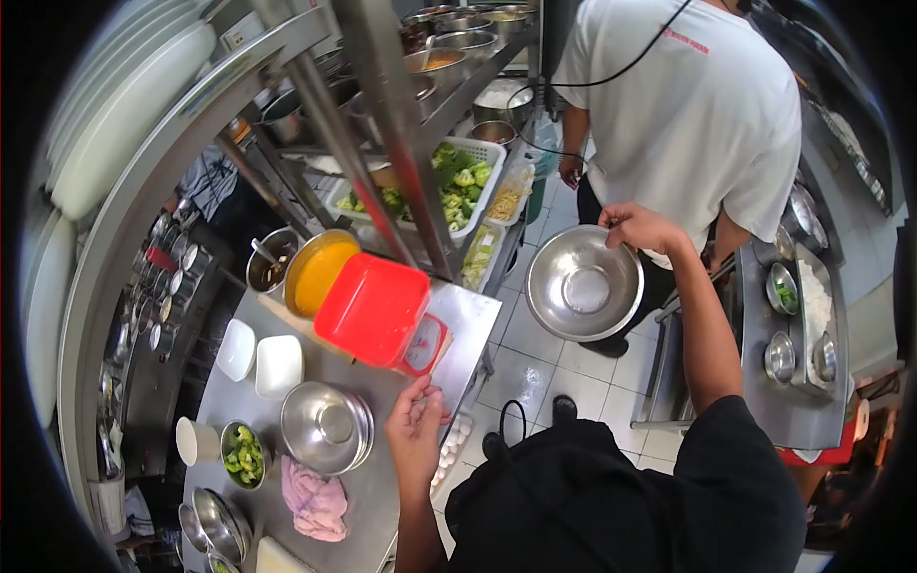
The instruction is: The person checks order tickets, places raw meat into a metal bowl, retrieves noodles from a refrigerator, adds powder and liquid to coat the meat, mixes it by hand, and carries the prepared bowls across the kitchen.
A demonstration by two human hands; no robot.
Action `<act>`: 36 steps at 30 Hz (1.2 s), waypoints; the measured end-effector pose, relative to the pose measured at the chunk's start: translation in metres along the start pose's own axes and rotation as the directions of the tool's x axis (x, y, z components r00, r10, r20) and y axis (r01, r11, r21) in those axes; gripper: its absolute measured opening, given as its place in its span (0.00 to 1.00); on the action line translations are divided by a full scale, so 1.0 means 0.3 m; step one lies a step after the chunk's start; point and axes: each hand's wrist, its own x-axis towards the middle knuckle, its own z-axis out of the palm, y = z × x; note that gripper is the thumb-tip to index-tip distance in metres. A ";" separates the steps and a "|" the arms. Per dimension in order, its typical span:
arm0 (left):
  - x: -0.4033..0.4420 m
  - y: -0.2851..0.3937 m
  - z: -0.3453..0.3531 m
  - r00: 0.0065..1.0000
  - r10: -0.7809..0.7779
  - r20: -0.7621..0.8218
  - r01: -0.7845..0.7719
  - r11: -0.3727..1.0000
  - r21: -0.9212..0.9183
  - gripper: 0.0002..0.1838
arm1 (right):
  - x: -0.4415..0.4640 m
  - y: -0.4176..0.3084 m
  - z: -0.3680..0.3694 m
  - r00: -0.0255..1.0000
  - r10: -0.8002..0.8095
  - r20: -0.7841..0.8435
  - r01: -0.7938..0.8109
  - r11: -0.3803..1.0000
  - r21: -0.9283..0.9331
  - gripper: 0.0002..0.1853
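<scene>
My right hand grips the rim of a metal mixing bowl, which hangs tilted over the tiled floor and shows only its shiny inside. My left hand is at the edge of the steel table, its fingers loosely curled and nothing visible in them. Just beyond it stands a red kitchen scale with a round dial. A red square tub sits on or against this scale. Nested metal bowls lie on the table left of my left hand.
A person in a white shirt stands close ahead. The steel table holds a pot of orange liquid, white containers, a bowl of broccoli and a pink cloth. Eggs lie below its edge. Another counter is at right.
</scene>
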 end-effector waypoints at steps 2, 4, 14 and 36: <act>0.019 0.000 0.053 1.000 -0.006 -0.012 0.006 1.000 -0.001 0.18 | -0.014 0.020 -0.061 0.998 0.042 -0.049 -0.041 0.999 0.017 0.12; 0.048 0.006 0.143 1.000 -0.009 0.016 0.009 1.000 -0.009 0.18 | -0.038 0.057 -0.118 0.997 0.045 -0.071 -0.045 0.999 -0.005 0.14; 0.228 -0.009 1.103 0.798 -0.177 0.576 0.009 0.959 0.282 0.28 | -0.445 0.480 -0.520 0.987 0.044 -0.157 -0.023 0.991 0.131 0.15; 0.299 0.066 2.725 0.247 -0.072 0.966 0.090 0.995 0.051 0.07 | -1.214 1.328 -1.302 0.130 0.445 -0.886 -0.327 0.863 0.386 0.22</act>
